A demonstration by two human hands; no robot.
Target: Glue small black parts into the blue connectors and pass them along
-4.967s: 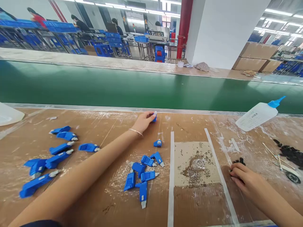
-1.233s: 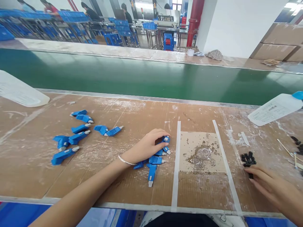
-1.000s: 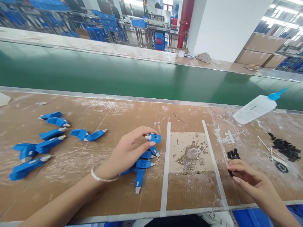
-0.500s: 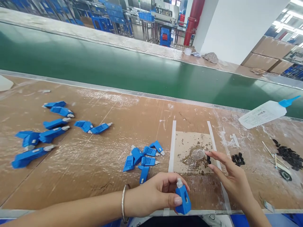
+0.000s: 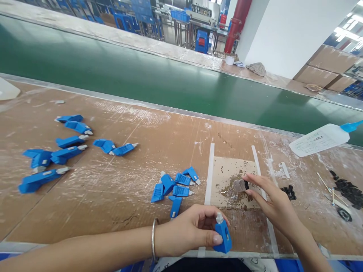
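Observation:
Near the table's front edge, my left hand [image 5: 197, 229] grips a blue plastic housing [image 5: 223, 238], its pale grey tip pointing up and a slot in its face. Over the wet cardboard patch [image 5: 217, 172], my right hand [image 5: 268, 198] pinches a small black part [image 5: 246, 185] between thumb and fingertips. The black part is at the side of a small clear round cup [image 5: 239, 185], seemingly touching it. Liquid is spread around the cup. Just left of the patch lies a group of similar blue housings [image 5: 180, 191]. To the right sits a small pile of black parts [image 5: 288, 192].
More blue housings [image 5: 68, 154] lie at the left. A white squeeze bottle [image 5: 319, 139] with a blue nozzle lies at the right. Beyond it are cotton swabs [image 5: 323, 180], a larger black pile [image 5: 348, 190] and a round black-rimmed item [image 5: 344, 214]. A green conveyor belt [image 5: 159, 79] runs behind.
The clear cup now looks tipped toward my right fingers, and the black part has moved closer against it. My left hand still holds the blue housing. The whole view has shifted slightly.

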